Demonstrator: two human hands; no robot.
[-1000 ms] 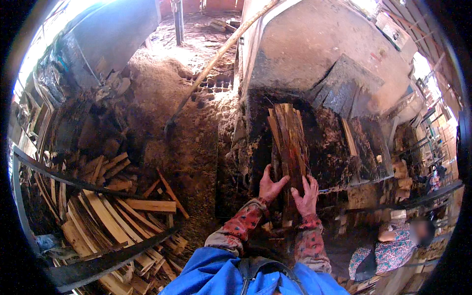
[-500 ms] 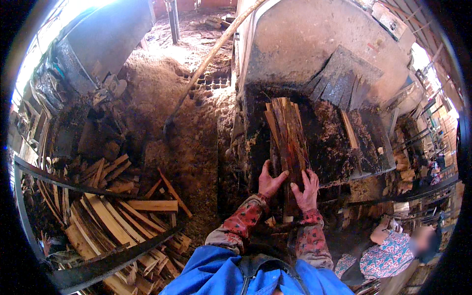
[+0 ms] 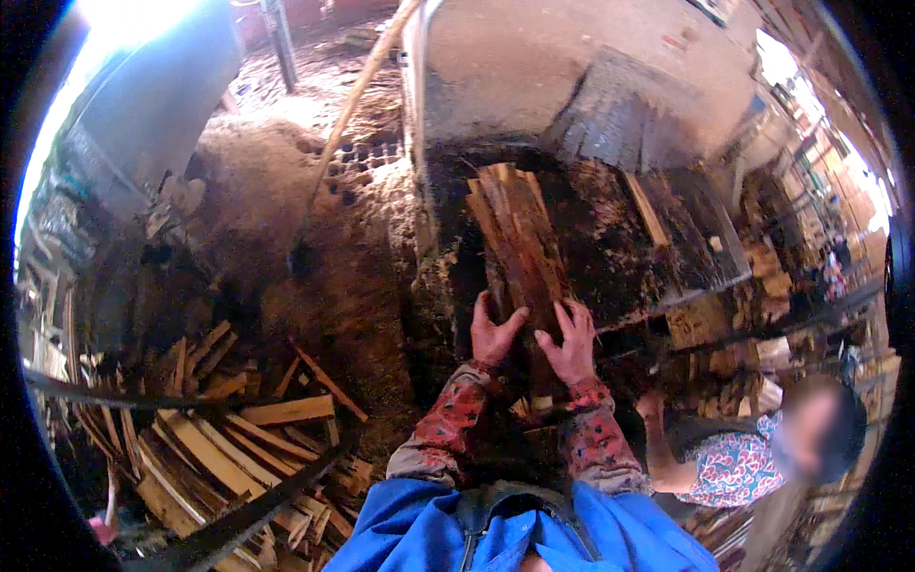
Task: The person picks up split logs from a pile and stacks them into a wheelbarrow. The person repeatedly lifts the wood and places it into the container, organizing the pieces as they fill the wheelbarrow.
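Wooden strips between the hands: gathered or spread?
Gathered: the strips lie close together between left hand and right hand, far ends uneven.

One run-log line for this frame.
left hand: at wood slats, left side | right hand: at wood slats, right side | co-worker: right

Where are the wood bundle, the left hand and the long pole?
Wood bundle (image 3: 520,238): head view, middle of its boards.
Left hand (image 3: 492,339): head view, its back.
Long pole (image 3: 350,105): head view, its shaft.

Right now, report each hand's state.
Left hand: open, thumb spread, at the left side of the wood bundle.
Right hand: open, thumb spread, at its right side.
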